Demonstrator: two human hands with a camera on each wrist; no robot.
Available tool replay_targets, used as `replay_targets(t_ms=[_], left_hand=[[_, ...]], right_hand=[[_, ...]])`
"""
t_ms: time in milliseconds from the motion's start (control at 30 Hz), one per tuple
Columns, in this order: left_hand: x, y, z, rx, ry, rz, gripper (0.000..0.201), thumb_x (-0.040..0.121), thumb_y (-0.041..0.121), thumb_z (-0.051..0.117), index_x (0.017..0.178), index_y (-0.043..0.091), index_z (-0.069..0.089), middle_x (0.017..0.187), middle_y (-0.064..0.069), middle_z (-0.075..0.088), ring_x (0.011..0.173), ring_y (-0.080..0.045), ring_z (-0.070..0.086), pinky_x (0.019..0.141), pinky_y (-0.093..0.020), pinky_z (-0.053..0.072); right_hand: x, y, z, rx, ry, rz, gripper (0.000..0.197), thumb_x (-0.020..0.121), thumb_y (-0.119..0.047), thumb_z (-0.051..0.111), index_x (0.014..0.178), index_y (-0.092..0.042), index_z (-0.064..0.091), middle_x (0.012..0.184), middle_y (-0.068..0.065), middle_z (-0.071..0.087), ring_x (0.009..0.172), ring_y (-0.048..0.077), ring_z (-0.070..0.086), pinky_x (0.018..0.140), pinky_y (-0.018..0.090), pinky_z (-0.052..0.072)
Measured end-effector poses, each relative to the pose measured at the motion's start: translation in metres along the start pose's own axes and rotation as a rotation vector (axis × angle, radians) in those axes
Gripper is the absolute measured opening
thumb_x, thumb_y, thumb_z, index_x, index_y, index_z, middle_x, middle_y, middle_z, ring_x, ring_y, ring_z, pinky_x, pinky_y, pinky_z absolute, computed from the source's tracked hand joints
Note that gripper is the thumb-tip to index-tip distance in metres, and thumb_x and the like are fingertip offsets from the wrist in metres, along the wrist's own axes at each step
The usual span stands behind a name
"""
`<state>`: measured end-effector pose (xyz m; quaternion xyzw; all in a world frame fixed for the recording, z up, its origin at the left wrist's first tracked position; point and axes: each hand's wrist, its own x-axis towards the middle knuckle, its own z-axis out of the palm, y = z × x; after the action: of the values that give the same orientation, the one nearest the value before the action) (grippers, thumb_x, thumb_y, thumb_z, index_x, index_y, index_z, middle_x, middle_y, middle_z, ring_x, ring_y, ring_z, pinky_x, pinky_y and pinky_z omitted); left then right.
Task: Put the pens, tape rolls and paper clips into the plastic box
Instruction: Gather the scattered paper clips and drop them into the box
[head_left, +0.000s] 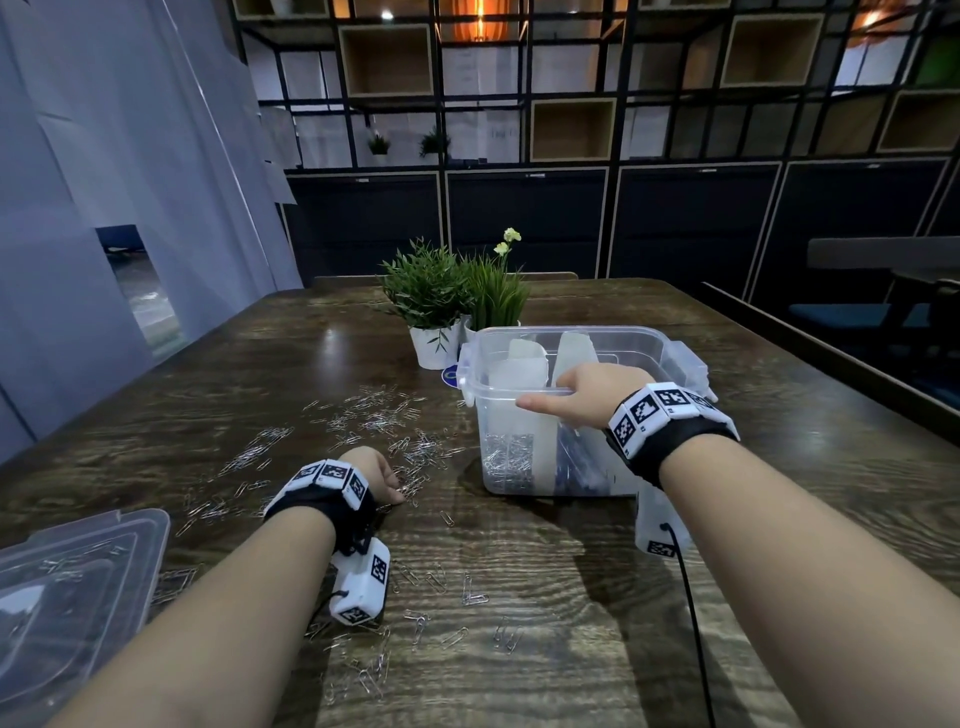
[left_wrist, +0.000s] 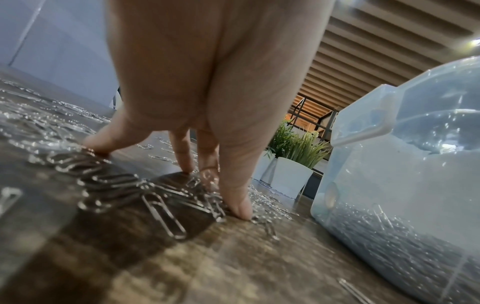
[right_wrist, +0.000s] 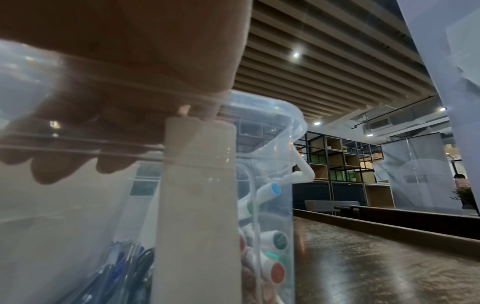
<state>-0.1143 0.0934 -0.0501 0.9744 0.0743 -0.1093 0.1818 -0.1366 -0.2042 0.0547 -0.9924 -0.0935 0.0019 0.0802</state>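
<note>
Curled over the near rim of the clear plastic box (head_left: 613, 358), the right hand (head_left: 576, 397) grips that edge, its fingers hooked inside while the thumb lies along the outer wall; the right wrist view shows those fingers (right_wrist: 78, 156) through the wall, pressed against the top of a pale divider (right_wrist: 197, 205). Down on the wooden table (head_left: 571, 623), the left hand (head_left: 371, 475) stands on its fingertips (left_wrist: 240, 209) in the scatter of paper clips (head_left: 374, 415), thumb and fingers spread apart around a small heap (left_wrist: 155, 191). They touch the clips and hold none off the wood.

The box stands near the middle of the table, just right of the left hand. Its near left compartment holds a layer of paper clips (head_left: 506, 460). The next compartment holds dark blue pens (right_wrist: 124, 265), and further right lie white markers (right_wrist: 275, 240) with coloured caps. Brownish rings beneath the markers may be tape rolls, but the view through the wall is too blurred to be sure.

More clips lie loose on the wood near the person's forearms. The box's clear lid (head_left: 72, 587) lies flat at the table's near left corner. Two potted plants (head_left: 452, 296) in white pots stand just behind the box.
</note>
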Motion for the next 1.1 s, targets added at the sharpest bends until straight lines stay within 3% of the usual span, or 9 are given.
replay_targets(t_ms=[200, 367, 467, 567, 733, 833, 933, 1000, 1100], left_hand=[[0.003, 0.002, 0.004, 0.020, -0.011, -0.040, 0.023, 0.081, 0.030, 0.075, 0.093, 0.011, 0.074, 0.097, -0.003, 0.072, 0.084, -0.013, 0.059, 0.076, -0.024, 0.045], [0.001, 0.002, 0.005, 0.047, 0.003, -0.039, 0.029, 0.083, 0.030, 0.073, 0.102, 0.008, 0.073, 0.105, -0.007, 0.071, 0.101, -0.020, 0.065, 0.085, -0.028, 0.049], [0.002, 0.001, 0.000, -0.009, 0.035, -0.026, 0.022, 0.083, 0.029, 0.073, 0.092, 0.010, 0.075, 0.100, -0.006, 0.072, 0.099, -0.020, 0.066, 0.081, -0.027, 0.048], [-0.004, 0.002, -0.013, -0.057, 0.099, -0.002, 0.024, 0.086, 0.029, 0.070, 0.094, 0.007, 0.074, 0.099, -0.007, 0.073, 0.097, -0.019, 0.066, 0.081, -0.026, 0.048], [-0.022, 0.033, -0.053, -0.171, 0.292, 0.222, 0.023, 0.089, 0.030, 0.065, 0.083, 0.008, 0.071, 0.086, -0.002, 0.070, 0.076, -0.013, 0.062, 0.073, -0.027, 0.049], [-0.029, 0.066, -0.073, -0.293, 0.395, 0.368, 0.029, 0.089, 0.031, 0.064, 0.083, 0.004, 0.070, 0.086, -0.003, 0.070, 0.075, -0.017, 0.062, 0.075, -0.030, 0.051], [-0.037, 0.102, -0.080, -0.327, 0.452, 0.492, 0.031, 0.089, 0.032, 0.064, 0.083, 0.002, 0.070, 0.074, -0.001, 0.065, 0.063, -0.009, 0.055, 0.061, -0.023, 0.041], [-0.038, 0.122, -0.077, -0.358, 0.426, 0.546, 0.025, 0.087, 0.030, 0.067, 0.085, 0.006, 0.072, 0.078, -0.003, 0.066, 0.068, -0.011, 0.056, 0.059, -0.022, 0.039], [-0.037, 0.138, -0.066, -0.271, 0.338, 0.563, 0.021, 0.085, 0.030, 0.069, 0.088, 0.010, 0.074, 0.089, -0.003, 0.071, 0.085, -0.016, 0.063, 0.075, -0.030, 0.049]], right_hand=[[0.003, 0.001, 0.002, -0.012, 0.007, 0.000, 0.074, 0.071, -0.092, 0.032, 0.071, -0.025, 0.062, 0.071, -0.004, 0.067, 0.072, 0.015, 0.064, 0.075, 0.032, 0.052], [-0.001, 0.000, 0.000, -0.006, 0.011, -0.012, 0.068, 0.075, -0.089, 0.033, 0.070, -0.026, 0.059, 0.071, -0.008, 0.065, 0.071, 0.012, 0.062, 0.072, 0.031, 0.051], [-0.001, 0.000, 0.000, -0.007, 0.012, -0.009, 0.068, 0.074, -0.089, 0.032, 0.071, -0.027, 0.059, 0.072, -0.009, 0.066, 0.071, 0.011, 0.061, 0.073, 0.031, 0.051], [-0.001, 0.000, 0.000, -0.011, 0.020, -0.008, 0.068, 0.073, -0.090, 0.033, 0.074, -0.028, 0.061, 0.075, -0.009, 0.066, 0.074, 0.010, 0.061, 0.071, 0.031, 0.050], [-0.002, -0.001, 0.000, -0.006, 0.013, -0.006, 0.067, 0.074, -0.089, 0.033, 0.070, -0.027, 0.058, 0.074, -0.008, 0.066, 0.072, 0.010, 0.061, 0.076, 0.032, 0.051], [-0.003, -0.001, 0.000, -0.004, 0.018, -0.001, 0.067, 0.074, -0.090, 0.033, 0.068, -0.028, 0.057, 0.072, -0.009, 0.064, 0.070, 0.009, 0.059, 0.075, 0.032, 0.050], [-0.002, -0.001, 0.000, -0.008, 0.020, 0.003, 0.066, 0.074, -0.090, 0.033, 0.067, -0.028, 0.057, 0.072, -0.009, 0.065, 0.072, 0.010, 0.060, 0.077, 0.033, 0.051], [-0.002, -0.001, 0.000, -0.011, 0.017, 0.000, 0.067, 0.072, -0.091, 0.032, 0.068, -0.029, 0.057, 0.073, -0.008, 0.066, 0.073, 0.011, 0.062, 0.079, 0.034, 0.051], [-0.002, -0.001, 0.000, -0.028, 0.020, -0.005, 0.067, 0.073, -0.091, 0.031, 0.068, -0.028, 0.054, 0.071, -0.008, 0.064, 0.072, 0.011, 0.061, 0.075, 0.032, 0.050]])
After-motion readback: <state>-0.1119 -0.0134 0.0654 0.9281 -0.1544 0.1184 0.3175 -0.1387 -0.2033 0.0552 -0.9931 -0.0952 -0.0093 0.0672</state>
